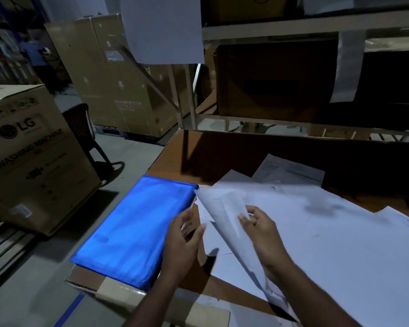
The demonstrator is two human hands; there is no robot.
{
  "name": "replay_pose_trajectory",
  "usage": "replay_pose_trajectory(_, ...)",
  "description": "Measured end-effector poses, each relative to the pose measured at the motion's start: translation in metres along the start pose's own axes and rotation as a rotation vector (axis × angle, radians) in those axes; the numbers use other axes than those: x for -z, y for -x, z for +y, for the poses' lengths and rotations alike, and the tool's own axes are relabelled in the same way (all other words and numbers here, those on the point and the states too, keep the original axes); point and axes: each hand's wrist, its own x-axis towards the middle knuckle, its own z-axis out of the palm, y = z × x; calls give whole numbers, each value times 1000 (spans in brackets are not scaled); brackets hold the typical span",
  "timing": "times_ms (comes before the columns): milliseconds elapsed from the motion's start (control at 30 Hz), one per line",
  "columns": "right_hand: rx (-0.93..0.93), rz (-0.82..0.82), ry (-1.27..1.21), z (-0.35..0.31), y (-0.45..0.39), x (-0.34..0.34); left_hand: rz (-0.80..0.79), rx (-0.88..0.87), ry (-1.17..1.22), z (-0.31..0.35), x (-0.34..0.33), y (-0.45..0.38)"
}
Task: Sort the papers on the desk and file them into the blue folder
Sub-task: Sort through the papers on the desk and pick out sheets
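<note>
The right hand (260,230) pinches a lifted white sheet (224,208) between curled fingers, over loose papers (328,232) spread across the brown surface (222,154). The left hand (182,237) hovers with fingers relaxed, holding nothing, at the closed blue folder's (132,230) right edge. The folder lies at the surface's left end, just beside the papers.

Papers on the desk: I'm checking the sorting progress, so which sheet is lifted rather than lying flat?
The sheet pinched by the right hand, beside the blue folder. Its far corner is raised; the other papers lie flat.
</note>
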Motion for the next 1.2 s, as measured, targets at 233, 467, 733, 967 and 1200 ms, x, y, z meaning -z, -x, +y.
replay_pose_trajectory(233, -257, -103, -719, -25, -11, 26, -298, 164, 327, 22, -29, 10)
replay_pose_trajectory(467, -198, -6, -381, -7, -23, 43, -224, 209, 433, 29, -16, -3)
replay_pose_trajectory(733, 210, 45, 578, 81, -33, 44, 51, 231, 139, 1, 39, -16)
replay_pose_trajectory(967, 208, 40, 899, 84, -30, 32, 105, 231, 59, -17, 59, -12)
replay_pose_trajectory(1200, 251, 160, 993, 60, -28, 35, 132, 301, 193, -20, 60, -7)
